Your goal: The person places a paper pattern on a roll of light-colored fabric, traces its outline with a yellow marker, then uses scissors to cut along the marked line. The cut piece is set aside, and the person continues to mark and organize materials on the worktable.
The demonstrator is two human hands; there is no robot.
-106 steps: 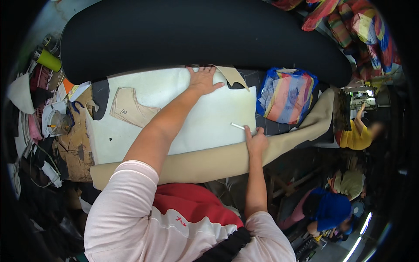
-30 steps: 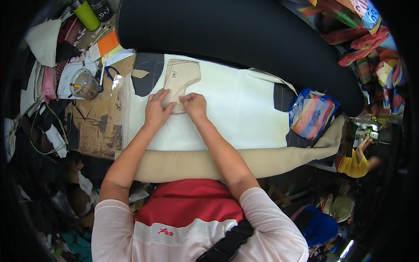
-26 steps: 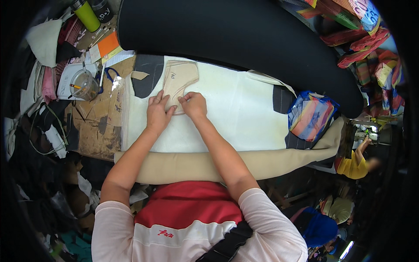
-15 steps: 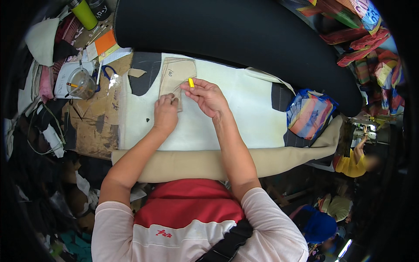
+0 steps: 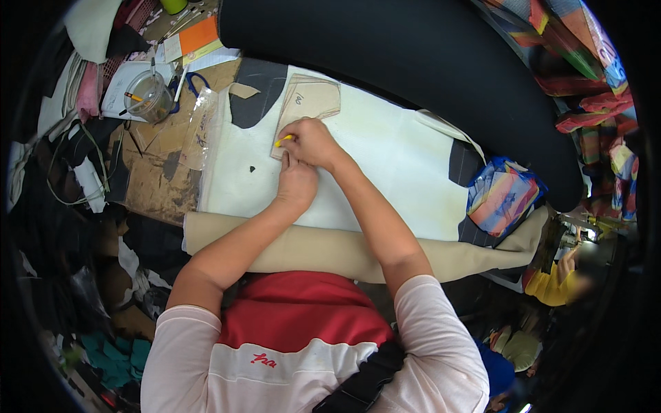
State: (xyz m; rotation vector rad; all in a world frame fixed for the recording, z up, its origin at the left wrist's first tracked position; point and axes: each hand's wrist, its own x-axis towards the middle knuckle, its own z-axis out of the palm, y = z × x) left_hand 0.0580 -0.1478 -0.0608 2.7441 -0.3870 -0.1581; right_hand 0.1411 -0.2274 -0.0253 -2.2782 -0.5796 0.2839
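Observation:
A tan cardboard pattern piece [image 5: 313,100] lies on the white sheet of material [image 5: 385,172], and some lines run beside its edges. My right hand [image 5: 310,142] is closed round a short yellow stick [image 5: 284,140], like chalk or a crayon. The stick's tip is at the pattern's left edge, near its narrow lower end. Just below, my left hand [image 5: 298,184] rests with outstretched fingers at that lower end; its fingertips are partly hidden by the right hand.
A large black roll [image 5: 399,62] lies along the far side, and a beige roll [image 5: 317,251] along the near edge. To the left stand a clear cup [image 5: 153,100] of pens and blue-handled scissors [image 5: 197,84]. A colourful plastic bundle [image 5: 505,196] sits at right.
My right hand has moved down and left, bringing the yellow stick to the pattern's edge. My left hand has slid down to the pattern's lower end. The whole view has shifted slightly.

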